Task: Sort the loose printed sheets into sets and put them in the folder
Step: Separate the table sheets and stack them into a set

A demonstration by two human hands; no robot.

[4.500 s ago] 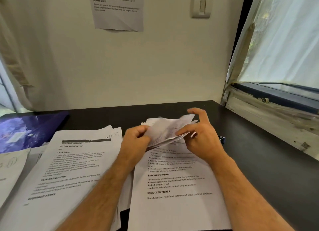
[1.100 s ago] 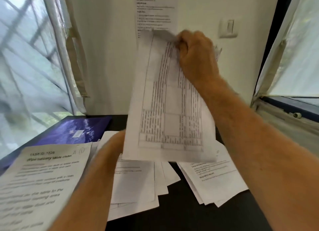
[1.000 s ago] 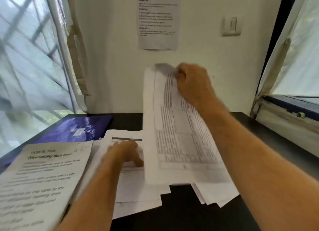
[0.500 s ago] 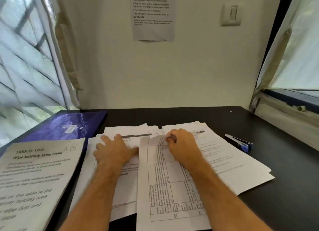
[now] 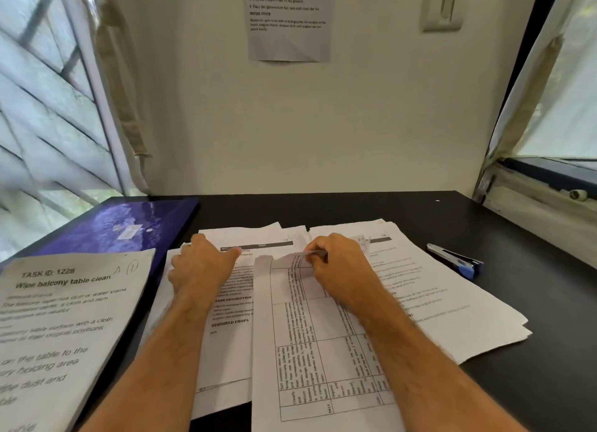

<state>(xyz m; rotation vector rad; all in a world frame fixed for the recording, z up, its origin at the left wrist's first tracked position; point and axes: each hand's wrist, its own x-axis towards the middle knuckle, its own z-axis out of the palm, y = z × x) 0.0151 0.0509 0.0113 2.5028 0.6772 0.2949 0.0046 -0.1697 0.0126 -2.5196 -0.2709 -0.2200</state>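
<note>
Pinching the curled top edge of the table sheet [image 5: 310, 351], the right hand [image 5: 336, 266] could crease or tear it; the left hand [image 5: 200, 266] lies spread on the middle pile [image 5: 232, 305]. The folder [image 5: 129, 228] sits shut, far left on the surface [image 5: 533, 351], unused.

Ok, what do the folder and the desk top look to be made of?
The folder: probably glossy plastic, since its purple cover shows bright, mirror-like reflections. The desk: a smooth black matte top, maybe laminate, with only faint sheen and no visible grain; the exact material can't be told.
</note>
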